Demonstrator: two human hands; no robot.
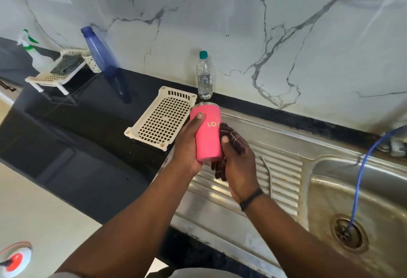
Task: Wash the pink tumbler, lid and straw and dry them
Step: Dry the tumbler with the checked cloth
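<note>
The left hand (187, 145) grips the pink tumbler (207, 133), held above the ribbed steel draining board (284, 167). The right hand (239, 165) presses a dark cloth (231, 136) against its side. A metal straw (267, 172) lies on the board nearby.

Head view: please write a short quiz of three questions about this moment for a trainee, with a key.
1. True or false: the left hand grips the pink tumbler.
2. What does the right hand press against the tumbler? A) sponge B) dark cloth C) brush
3. Where does the metal straw lie?

Key
1. True
2. B
3. On the ribbed drainboard, left of the sink basin.
</note>
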